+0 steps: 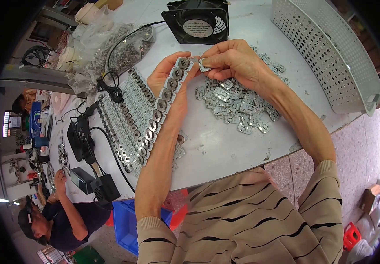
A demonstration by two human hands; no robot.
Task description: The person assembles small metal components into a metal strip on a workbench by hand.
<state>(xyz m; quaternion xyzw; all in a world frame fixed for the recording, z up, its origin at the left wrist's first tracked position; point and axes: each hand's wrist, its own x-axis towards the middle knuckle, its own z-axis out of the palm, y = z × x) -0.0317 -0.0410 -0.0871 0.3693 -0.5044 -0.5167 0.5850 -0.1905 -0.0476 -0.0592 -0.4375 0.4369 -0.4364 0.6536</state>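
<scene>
Disc strip: the long strip of round dark discs in pale metal runs slantwise over the left hand and forearm, its upper end just beside the right hand.
Left hand: closed around the strip near its upper end, fingers behind the far edge.
Right hand: thumb and forefinger pinching a small pale plate; whether the plate touches the strip cannot be told.
Loose plates: a heap of small silvery plates lies on the white table, below the right hand and partly hidden by its wrist.
Laid rows: more disc strips lie side by side left of the left hand, partly covered by the held strip.
Disc marks: each disc on the held strip bears a light, letter-like mark.
Fan label: the black square fan beyond the hands has a pale oval label with several lines of print.
Basket: a perforated grey-white basket stands right of the heap.
Far left: a clear bag of small metal parts, black cables and a black power adapter; farther down, a co-worker's hand is at the table edge.
</scene>
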